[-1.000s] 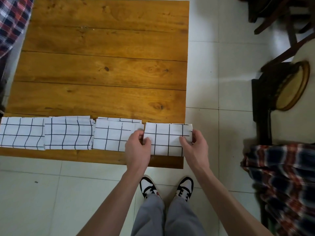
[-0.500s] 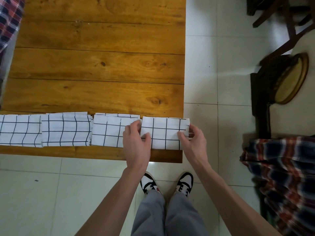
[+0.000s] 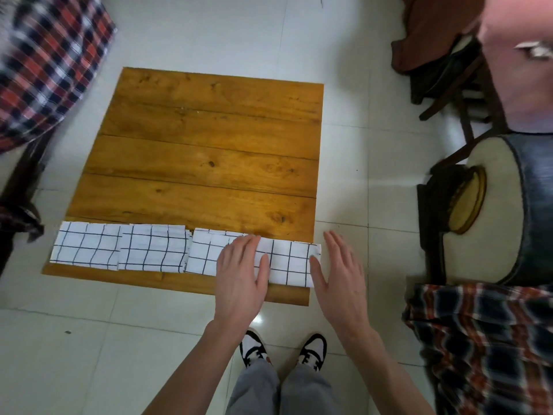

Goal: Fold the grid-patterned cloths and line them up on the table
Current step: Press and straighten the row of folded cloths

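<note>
Both hands have let go of the last cloth [image 3: 288,266].
Left hand [image 3: 241,275] lies flat on it; right hand [image 3: 339,275] open beside it, at the worktop [image 3: 206,163] edge.

both arms stretched forward, left hand [image 3: 241,277] flat, fingers straight, right hand [image 3: 341,277] flat beside it

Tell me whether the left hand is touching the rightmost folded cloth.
Touching. The head view shows the left hand lying flat with straight fingers across the left part of the rightmost folded cloth, covering it with no gap visible.

Matt white grid cloths [image 3: 149,250] lie on a varnished wooden table [image 3: 209,145] over glossy floor tiles [image 3: 74,354].
</note>
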A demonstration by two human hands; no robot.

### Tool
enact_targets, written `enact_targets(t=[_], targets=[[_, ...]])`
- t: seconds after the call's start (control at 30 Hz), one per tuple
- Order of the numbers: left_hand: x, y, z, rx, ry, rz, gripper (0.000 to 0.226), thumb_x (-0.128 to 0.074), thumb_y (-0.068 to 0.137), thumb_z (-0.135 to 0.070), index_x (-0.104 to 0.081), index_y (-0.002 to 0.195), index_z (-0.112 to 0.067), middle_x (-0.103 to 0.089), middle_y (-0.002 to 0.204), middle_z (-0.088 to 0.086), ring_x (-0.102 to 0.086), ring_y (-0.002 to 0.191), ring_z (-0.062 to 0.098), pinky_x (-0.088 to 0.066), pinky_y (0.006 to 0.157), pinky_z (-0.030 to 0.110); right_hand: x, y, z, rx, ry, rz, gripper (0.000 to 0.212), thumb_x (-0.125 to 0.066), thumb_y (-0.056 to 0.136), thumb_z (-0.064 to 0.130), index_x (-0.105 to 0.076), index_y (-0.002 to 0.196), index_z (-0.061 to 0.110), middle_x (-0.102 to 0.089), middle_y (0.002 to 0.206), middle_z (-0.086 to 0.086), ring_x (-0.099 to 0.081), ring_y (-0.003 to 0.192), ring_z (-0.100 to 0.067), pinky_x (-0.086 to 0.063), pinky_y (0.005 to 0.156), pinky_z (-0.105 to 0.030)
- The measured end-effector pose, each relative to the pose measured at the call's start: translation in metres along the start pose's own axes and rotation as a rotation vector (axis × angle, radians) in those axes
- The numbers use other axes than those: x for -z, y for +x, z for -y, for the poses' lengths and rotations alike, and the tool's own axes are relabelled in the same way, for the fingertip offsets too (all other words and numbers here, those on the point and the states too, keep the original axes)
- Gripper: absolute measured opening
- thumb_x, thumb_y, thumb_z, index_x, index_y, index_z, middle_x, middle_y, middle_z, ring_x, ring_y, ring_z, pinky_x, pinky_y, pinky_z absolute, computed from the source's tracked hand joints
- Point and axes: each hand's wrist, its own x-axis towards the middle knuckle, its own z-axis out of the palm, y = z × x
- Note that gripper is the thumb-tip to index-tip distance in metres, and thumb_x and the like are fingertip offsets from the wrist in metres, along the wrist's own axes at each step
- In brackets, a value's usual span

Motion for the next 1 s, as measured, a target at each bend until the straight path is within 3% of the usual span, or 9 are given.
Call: enact_targets(t=[0.23, 0.33, 0.5, 0.7, 1.0], targets=[[0.108, -0.016, -0.044, -0.066, 0.033, -0.099, 0.046, -0.042, 0.108, -0.036, -0.059, 0.142, -0.010, -0.058, 0.147, 0.006, -0.049, 0.140, 0.024, -0.031, 0.121, 0.040, 0.097, -0.025, 0.063, 0.164, -0.216, -0.105, 0.064, -0.039, 0.107, 0.049, -0.036, 0.161, 0.014, -0.038, 0.166, -0.008, -0.030, 0.156, -0.025, -0.027, 0.127, -0.046], [0.151, -0.021, -0.054, -0.111, 0.056, -0.119, 0.048, -0.040, 0.109, -0.038, -0.057, 0.144, -0.011, -0.057, 0.148, 0.007, -0.047, 0.141, 0.025, -0.033, 0.121, 0.042, 0.132, -0.032, 0.095, 0.184, -0.244, -0.147, 0.065, -0.035, 0.107, 0.053, -0.035, 0.161, 0.016, -0.035, 0.167, -0.008, -0.028, 0.157, -0.025, -0.021, 0.128, -0.044], [0.214, -0.034, -0.063, -0.154, 0.139, -0.175, 0.048, -0.042, 0.109, -0.039, -0.059, 0.142, -0.008, -0.060, 0.145, 0.008, -0.049, 0.140, 0.027, -0.034, 0.120, 0.043, 0.171, -0.040, 0.145, 0.229, -0.194, -0.187, 0.070, -0.025, 0.108, 0.060, -0.038, 0.160, 0.014, -0.040, 0.165, -0.009, -0.030, 0.156, -0.026, -0.028, 0.126, -0.050], [0.266, -0.060, -0.053, -0.048, 0.229, -0.314, 0.046, -0.048, 0.107, -0.037, -0.060, 0.142, -0.009, -0.061, 0.143, 0.007, -0.051, 0.138, 0.025, -0.038, 0.118, 0.046, 0.181, -0.052, 0.180, 0.390, -0.130, -0.179, 0.067, -0.034, 0.107, 0.058, -0.039, 0.158, 0.015, -0.045, 0.162, -0.008, -0.036, 0.154, -0.026, -0.026, 0.126, -0.046], [0.319, -0.076, 0.008, 0.006, 0.249, -0.432, 0.044, -0.052, 0.106, -0.036, -0.063, 0.139, -0.009, -0.063, 0.141, 0.008, -0.054, 0.135, 0.028, -0.039, 0.117, 0.045, 0.151, -0.058, 0.251, 0.505, -0.140, -0.212, 0.064, -0.038, 0.104, 0.056, -0.051, 0.147, 0.011, -0.058, 0.150, -0.013, -0.051, 0.143, -0.034, -0.042, 0.116, -0.057]])
